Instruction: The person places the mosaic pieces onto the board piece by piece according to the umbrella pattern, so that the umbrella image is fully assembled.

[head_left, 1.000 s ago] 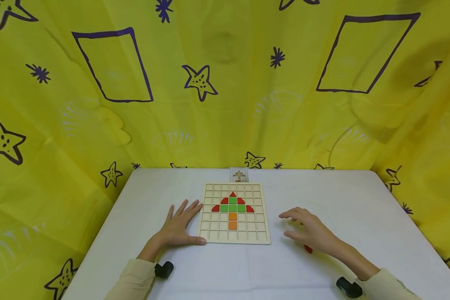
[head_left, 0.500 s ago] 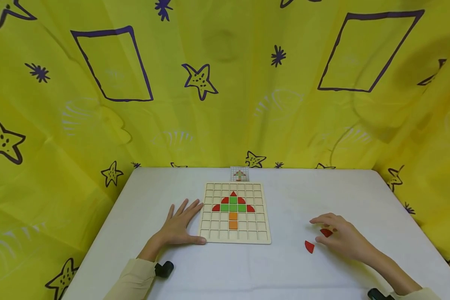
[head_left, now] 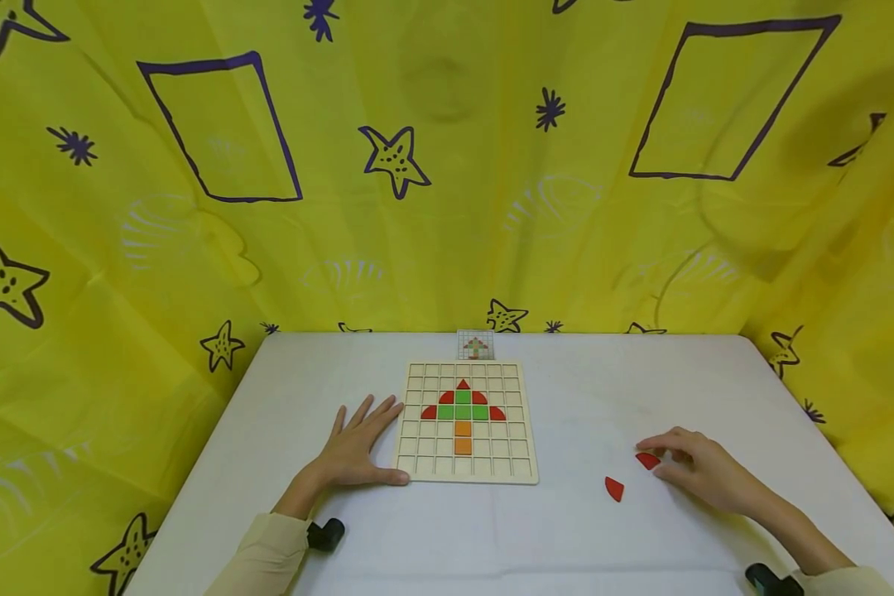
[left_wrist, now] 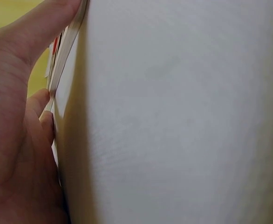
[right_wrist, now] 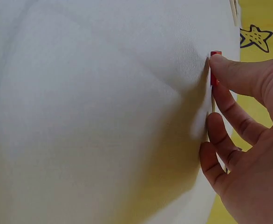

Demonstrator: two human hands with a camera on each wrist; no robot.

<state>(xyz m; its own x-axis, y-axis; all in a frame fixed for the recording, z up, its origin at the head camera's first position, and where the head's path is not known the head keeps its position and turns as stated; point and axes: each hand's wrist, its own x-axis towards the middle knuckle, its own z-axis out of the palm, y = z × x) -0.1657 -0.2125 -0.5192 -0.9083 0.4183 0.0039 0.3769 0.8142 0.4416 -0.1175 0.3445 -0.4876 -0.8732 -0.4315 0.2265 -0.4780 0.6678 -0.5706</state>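
My right hand (head_left: 704, 473) is at the right side of the table, thumb and index finger pinching a red quarter-circle block (head_left: 647, 460). In the right wrist view the thumb covers part of this block (right_wrist: 214, 70), which is down at the tabletop. A second red quarter-circle block (head_left: 614, 489) lies loose to the left of that hand. On the other side, my left hand (head_left: 356, 451) rests with spread fingers against the left edge of a wooden grid board (head_left: 425, 468). Red, green and orange blocks (head_left: 463, 411) form a tree-like figure in the board's cells.
Behind the board stands a small pattern card (head_left: 476, 346) with a similar figure. A white cloth covers the table (head_left: 566, 538). Yellow curtains (head_left: 447, 207) with drawn stars enclose the back and sides.
My right hand has moved right, away from the board, and its fingers have closed on the farther red block. The nearer red block came into full view. My left hand stayed put.
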